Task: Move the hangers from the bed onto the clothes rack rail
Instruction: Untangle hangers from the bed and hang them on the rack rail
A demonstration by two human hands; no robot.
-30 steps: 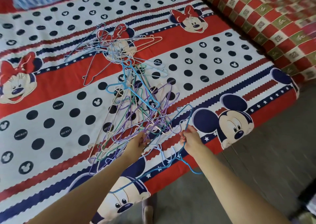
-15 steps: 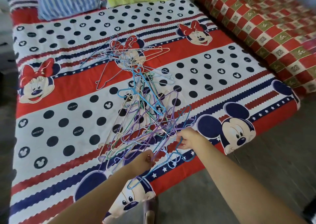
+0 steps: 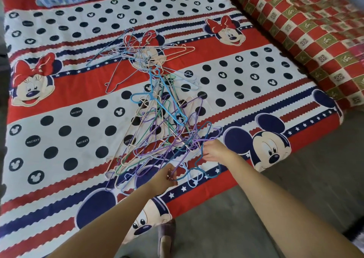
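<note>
At the near edge of the bed (image 3: 59, 120), the left hand (image 3: 165, 177) has its fingers curled around purple wire, while the right hand (image 3: 213, 149) pinches a purple strand just beside it — both gripping parts of the same tangle. Those hangers (image 3: 167, 124) lie in a heap of thin wire — purple, blue, green, cream and pink — stretching away up the cartoon-print sheet, hooks and shoulders interlocked.
</note>
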